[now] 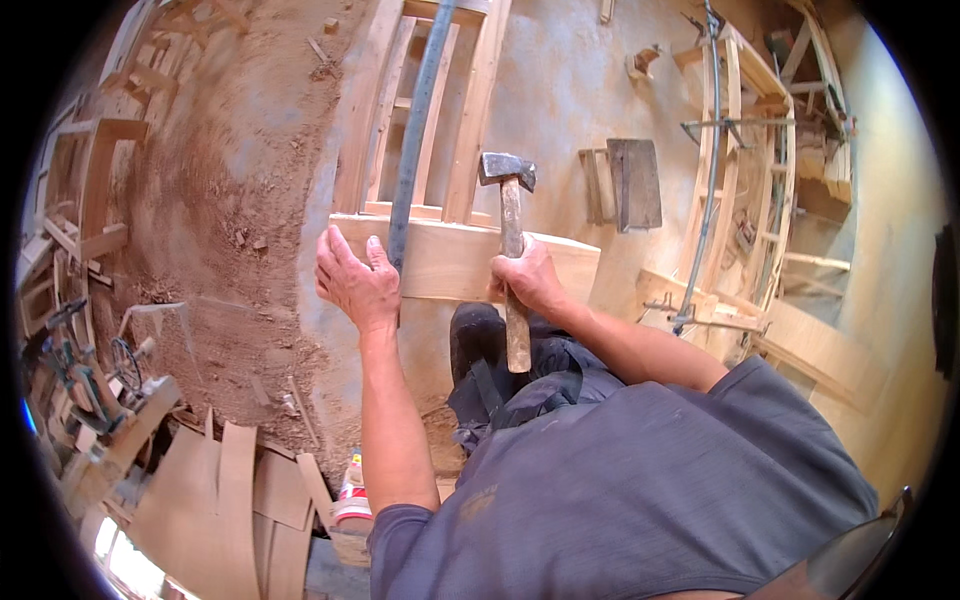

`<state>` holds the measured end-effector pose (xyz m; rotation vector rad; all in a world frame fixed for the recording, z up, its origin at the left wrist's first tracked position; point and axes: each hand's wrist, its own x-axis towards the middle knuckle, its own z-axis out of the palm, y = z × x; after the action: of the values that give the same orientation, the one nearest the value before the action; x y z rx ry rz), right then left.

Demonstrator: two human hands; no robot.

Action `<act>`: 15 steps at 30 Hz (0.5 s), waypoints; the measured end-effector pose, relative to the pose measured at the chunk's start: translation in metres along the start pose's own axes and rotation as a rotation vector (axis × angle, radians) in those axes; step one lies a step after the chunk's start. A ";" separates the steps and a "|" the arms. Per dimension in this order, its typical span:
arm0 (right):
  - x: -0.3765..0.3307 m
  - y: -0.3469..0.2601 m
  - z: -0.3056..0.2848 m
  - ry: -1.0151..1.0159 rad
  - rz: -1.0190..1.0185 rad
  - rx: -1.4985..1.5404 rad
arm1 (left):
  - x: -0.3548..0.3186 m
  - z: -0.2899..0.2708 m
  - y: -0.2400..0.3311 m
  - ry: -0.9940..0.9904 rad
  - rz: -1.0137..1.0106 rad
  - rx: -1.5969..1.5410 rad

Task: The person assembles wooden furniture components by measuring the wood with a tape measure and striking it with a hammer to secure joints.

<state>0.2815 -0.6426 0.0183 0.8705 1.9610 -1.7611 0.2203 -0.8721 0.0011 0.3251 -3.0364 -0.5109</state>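
Observation:
A pale wooden board (450,262) lies crosswise in front of me, against the end of a long wooden frame (467,130). My left hand (358,278) grips the board's left end, its thumb beside a long grey metal bar (413,135) that runs lengthwise over the frame and board. In my right hand (530,275) is a hammer (511,215), its worn wooden handle wrapped by my fingers. Its broad, dark, somewhat axe-like steel head points away from me, above the board. My right hand is over the board's right part; whether it touches the wood, I cannot tell.
A dark flat block (634,185) rests on the floor right of the frame. Farther right stands another clamped wooden frame (735,180). Sawdust (240,230) covers the floor at left. Thin wooden sheets (225,510) and a red-and-white container (352,503) are at lower left.

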 end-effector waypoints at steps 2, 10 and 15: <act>0.000 -0.001 0.001 -0.001 -0.010 -0.004 | 0.000 -0.001 0.000 0.009 0.016 0.008; -0.003 0.009 0.004 0.003 0.049 0.024 | -0.003 -0.003 -0.005 -0.011 -0.015 0.047; 0.007 0.010 -0.018 -0.044 0.025 0.034 | -0.006 -0.008 -0.003 -0.007 0.026 -0.243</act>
<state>0.2852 -0.6236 0.0093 0.8561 1.8896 -1.7892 0.2277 -0.8760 0.0078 0.2707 -2.9358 -0.8697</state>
